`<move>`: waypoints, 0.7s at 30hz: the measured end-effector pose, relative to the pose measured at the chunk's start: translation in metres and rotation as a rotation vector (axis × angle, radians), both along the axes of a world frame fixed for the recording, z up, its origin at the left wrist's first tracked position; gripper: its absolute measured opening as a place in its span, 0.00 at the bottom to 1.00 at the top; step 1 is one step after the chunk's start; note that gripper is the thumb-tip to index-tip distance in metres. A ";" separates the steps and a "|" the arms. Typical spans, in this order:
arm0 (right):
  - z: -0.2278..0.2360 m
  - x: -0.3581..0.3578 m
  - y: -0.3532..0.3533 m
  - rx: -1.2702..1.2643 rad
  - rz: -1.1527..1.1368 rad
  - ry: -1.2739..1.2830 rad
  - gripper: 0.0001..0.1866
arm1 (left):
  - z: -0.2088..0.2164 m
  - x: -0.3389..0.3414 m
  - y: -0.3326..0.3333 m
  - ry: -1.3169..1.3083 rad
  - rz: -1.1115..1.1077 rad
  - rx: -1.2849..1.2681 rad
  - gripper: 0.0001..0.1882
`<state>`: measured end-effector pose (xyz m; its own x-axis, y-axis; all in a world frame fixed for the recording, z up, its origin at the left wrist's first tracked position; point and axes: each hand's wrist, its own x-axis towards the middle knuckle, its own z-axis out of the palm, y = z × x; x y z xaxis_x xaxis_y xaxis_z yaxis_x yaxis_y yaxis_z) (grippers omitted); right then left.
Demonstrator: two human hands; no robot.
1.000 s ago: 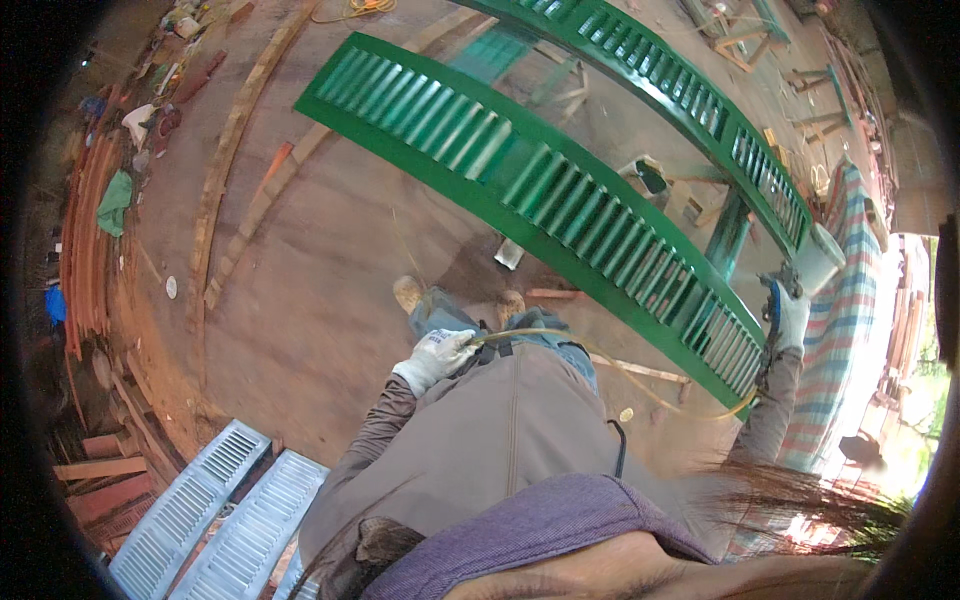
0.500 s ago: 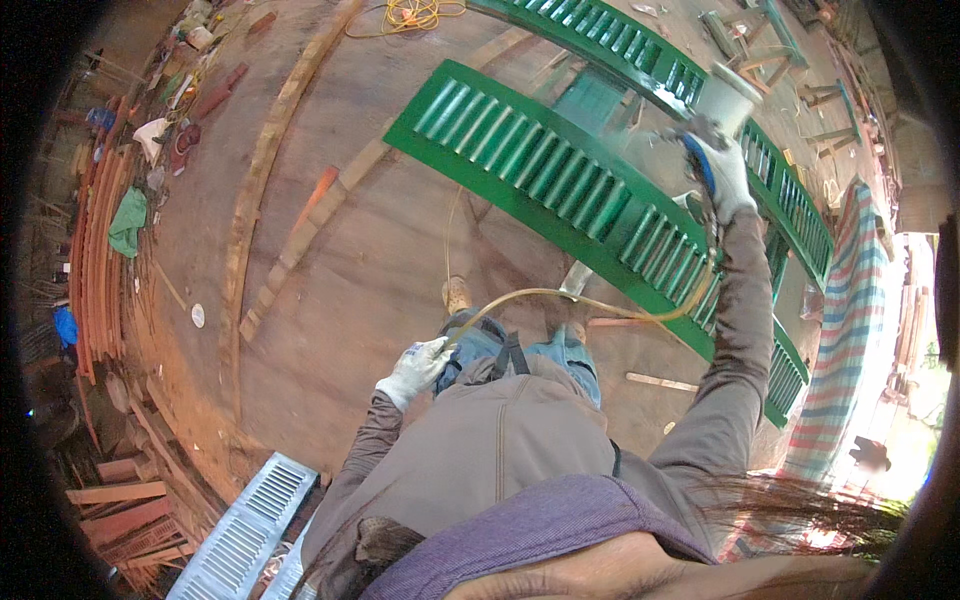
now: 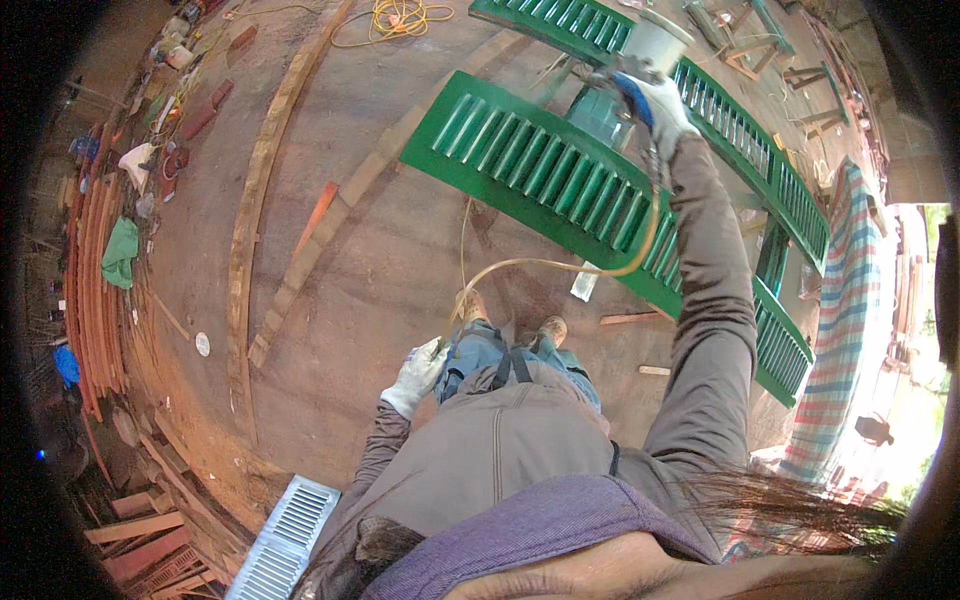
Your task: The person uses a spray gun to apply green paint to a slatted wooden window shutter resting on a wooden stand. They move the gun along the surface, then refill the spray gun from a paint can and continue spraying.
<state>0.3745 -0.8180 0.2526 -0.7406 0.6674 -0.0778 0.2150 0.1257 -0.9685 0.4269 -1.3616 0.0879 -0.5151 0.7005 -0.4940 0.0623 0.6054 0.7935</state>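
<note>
In my gloved right hand (image 3: 668, 110) is a paint spray gun (image 3: 634, 98), blue at its body, with a pale round cup (image 3: 656, 44) on top. I hold it over the far edge of a glossy green louvered shutter (image 3: 535, 212), close to its left half. Faint mist shows left of the gun. A yellowish hose (image 3: 545, 262) runs from the gun across my front to my gloved left hand (image 3: 418, 378), whose fingers are closed round it by my thigh. Beyond lies a second green louvered shutter (image 3: 738, 135), partly hidden behind the gun and cup.
Long timber strips (image 3: 262, 190) lie on the brown floor to the left, beside stacked reddish boards (image 3: 98, 290). A pale louvered panel (image 3: 285, 540) is at lower left. A striped sheet (image 3: 838, 330) hangs at right. A coiled yellow cord (image 3: 400, 18) lies at the far side.
My right hand has carried the spray gun left and away from me, along the near shutter. The hose has swung with it. My left hand stays low, holding the hose.
</note>
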 end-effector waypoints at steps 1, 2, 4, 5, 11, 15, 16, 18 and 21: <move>-0.014 0.018 0.020 0.025 -0.114 -0.046 0.18 | -0.004 0.003 -0.002 0.128 -0.026 0.027 0.15; -0.003 0.038 0.008 -0.011 -0.092 -0.010 0.18 | -0.017 0.008 -0.008 0.247 -0.039 0.055 0.15; 0.013 0.089 0.015 -0.036 -0.148 -0.113 0.18 | -0.022 0.008 -0.003 0.377 -0.132 0.137 0.16; 0.019 0.111 0.013 0.018 -0.168 -0.121 0.18 | -0.014 0.005 0.006 0.390 -0.186 0.176 0.16; 0.026 0.252 0.046 0.082 -0.404 -0.205 0.14 | 0.008 0.001 0.059 0.094 -0.369 0.173 0.14; 0.046 0.323 0.041 0.434 -0.582 -0.537 0.16 | 0.011 0.002 0.077 0.124 -0.504 0.156 0.13; 0.040 0.346 0.051 0.503 -0.614 -0.656 0.17 | 0.008 0.002 0.078 0.144 -0.518 0.179 0.13; 0.040 0.340 0.042 0.561 -0.624 -0.738 0.17 | 0.011 0.000 0.075 0.161 -0.531 0.158 0.13; 0.037 0.311 0.014 0.253 -0.598 -0.479 0.16 | 0.012 -0.007 0.069 0.126 -0.540 0.091 0.12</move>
<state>0.6851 -0.8036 0.2892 -0.1769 0.9801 -0.0899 0.6999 0.0610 -0.7116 0.4202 -1.2926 0.0999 -0.1224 0.9181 -0.3771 0.4421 0.3906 0.8075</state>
